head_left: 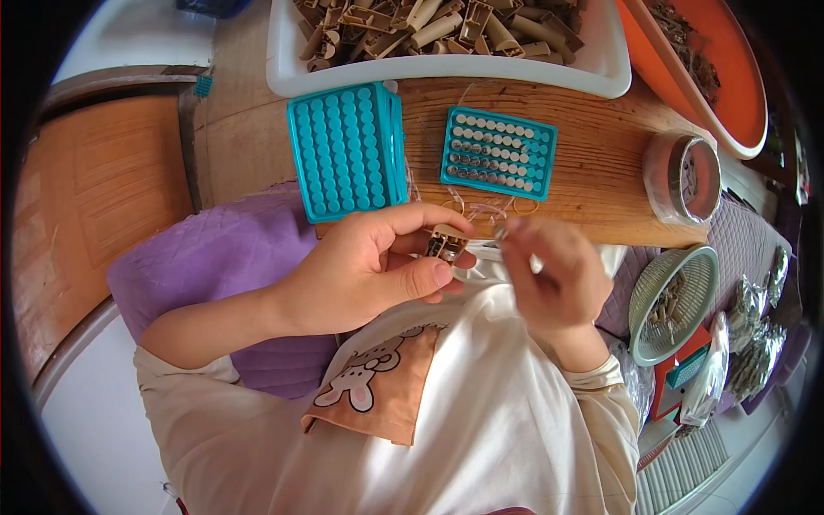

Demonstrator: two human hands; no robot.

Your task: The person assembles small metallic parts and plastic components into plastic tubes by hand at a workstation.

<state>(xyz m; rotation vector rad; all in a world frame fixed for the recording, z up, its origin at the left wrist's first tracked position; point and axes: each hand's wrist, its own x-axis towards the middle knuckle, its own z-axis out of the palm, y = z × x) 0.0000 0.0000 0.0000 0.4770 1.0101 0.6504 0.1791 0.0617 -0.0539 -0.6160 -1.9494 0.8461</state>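
My left hand [365,262] holds a small tan plastic housing [448,242] between thumb and fingers. Dark and shiny metal parts show inside its open face. Just to the right, my right hand [562,273] is closed in a pinch and smeared by motion. A tiny silvery bit shows at its fingertips, too blurred to name. Beyond the hands lies a teal tray [540,167] with rows of small round white and silvery pieces; its right-hand wells hold none. Left of it is a stack of teal trays [348,150] with rows of round wells.
A white bin [446,84] full of tan plastic housings stands at the back of the wooden table [601,120]. An orange tub [745,81] and a clear round container [702,182] are on the right. Below sits a pale green basket [640,311] of small parts. Purple quilted padding [193,253] lies left.
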